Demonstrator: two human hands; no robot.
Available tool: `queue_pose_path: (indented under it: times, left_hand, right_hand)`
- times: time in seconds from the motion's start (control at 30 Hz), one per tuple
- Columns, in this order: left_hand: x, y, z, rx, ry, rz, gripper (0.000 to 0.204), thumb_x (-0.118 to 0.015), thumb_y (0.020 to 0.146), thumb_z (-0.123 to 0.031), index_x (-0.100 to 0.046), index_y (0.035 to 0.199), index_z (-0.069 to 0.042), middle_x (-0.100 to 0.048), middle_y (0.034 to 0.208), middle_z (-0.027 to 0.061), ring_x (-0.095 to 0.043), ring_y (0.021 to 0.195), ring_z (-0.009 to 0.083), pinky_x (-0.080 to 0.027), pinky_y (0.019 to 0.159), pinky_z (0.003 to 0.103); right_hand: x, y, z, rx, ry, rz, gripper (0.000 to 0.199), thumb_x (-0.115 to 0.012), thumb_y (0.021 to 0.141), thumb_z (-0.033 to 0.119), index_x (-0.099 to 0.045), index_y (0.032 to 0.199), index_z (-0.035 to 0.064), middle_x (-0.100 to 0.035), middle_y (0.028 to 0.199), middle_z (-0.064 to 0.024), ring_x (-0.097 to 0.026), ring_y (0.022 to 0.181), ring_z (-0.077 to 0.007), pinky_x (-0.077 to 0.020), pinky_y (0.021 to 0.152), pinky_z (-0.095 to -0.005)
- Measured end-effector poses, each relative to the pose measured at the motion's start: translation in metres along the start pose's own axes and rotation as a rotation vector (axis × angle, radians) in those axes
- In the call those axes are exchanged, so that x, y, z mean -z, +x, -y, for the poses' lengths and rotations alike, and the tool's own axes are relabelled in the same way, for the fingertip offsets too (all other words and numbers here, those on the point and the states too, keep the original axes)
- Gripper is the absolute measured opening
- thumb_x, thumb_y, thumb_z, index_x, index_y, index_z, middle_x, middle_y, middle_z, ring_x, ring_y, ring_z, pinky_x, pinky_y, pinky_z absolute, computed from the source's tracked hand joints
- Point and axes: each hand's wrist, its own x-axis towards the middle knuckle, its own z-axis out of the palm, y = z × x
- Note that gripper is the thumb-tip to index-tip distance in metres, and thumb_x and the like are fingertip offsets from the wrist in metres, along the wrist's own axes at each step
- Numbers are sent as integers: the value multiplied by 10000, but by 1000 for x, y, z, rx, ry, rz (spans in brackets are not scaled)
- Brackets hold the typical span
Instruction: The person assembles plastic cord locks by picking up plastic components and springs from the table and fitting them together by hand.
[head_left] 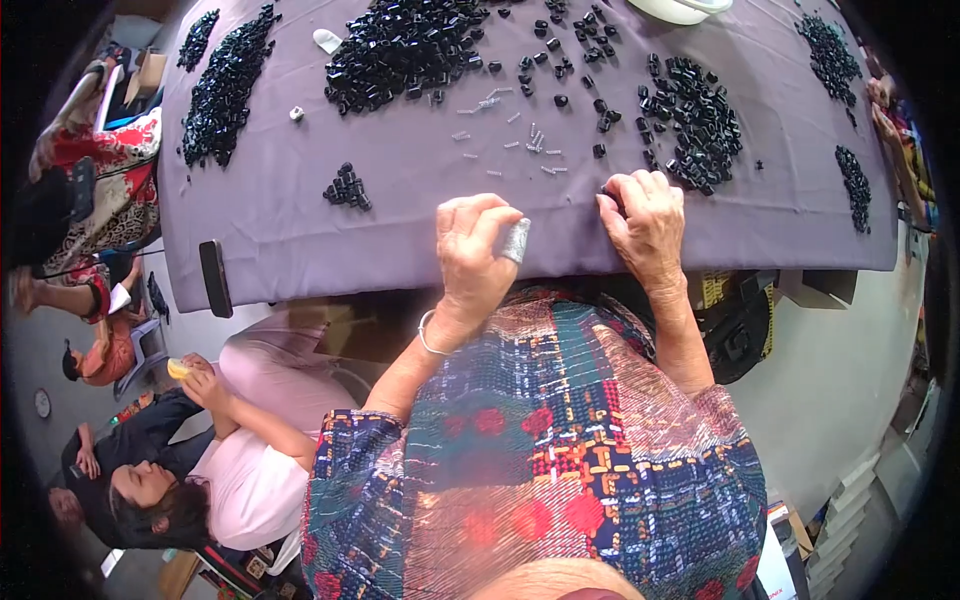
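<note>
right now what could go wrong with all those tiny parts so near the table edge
1. The right hand works a small black part at the very edge of the purple cloth; a slip could drop it to the floor.
2. The little silver pins lie loose just ahead of both hands, so a sweep of the left hand might scatter them.
3. The dark phone overhangs the table edge and could get knocked off.
</note>
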Motion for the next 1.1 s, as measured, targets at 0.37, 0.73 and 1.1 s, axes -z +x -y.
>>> queue_pose_path:
  times: [0.37, 0.73, 1.1]
  left_hand:
    - [11, 8, -17, 394, -534, 157, 159, -689, 767, -3, -636, 915, -27, -598, 905, 49, -581, 860, 152, -462, 784, 273]
    - [12, 2, -19, 495, -667, 169, 129, -675, 797, 14, -621, 910, -21, -578, 887, 15, -551, 805, 90, -454, 703, 229]
    - [2, 0, -11, 226, -341, 136, 188, -695, 701, 29, -617, 856, -44, -590, 868, 81, -576, 833, 253, -483, 718, 341]
  right_hand:
    - [12, -1, 33, -486, 1330, 206, 172, -660, 843, 12, -610, 1007, -11, -656, 894, -35, -596, 779, -70, -460, 687, -184]
    - [3, -7, 42, -507, 1290, 195, 132, -635, 848, -3, -607, 976, -21, -638, 854, -28, -601, 780, -92, -478, 722, -219]
    - [30, -6, -35, -290, 85, -51, 121, -646, 784, 48, -615, 898, 26, -587, 752, -66, -559, 631, -173, -473, 619, -310]
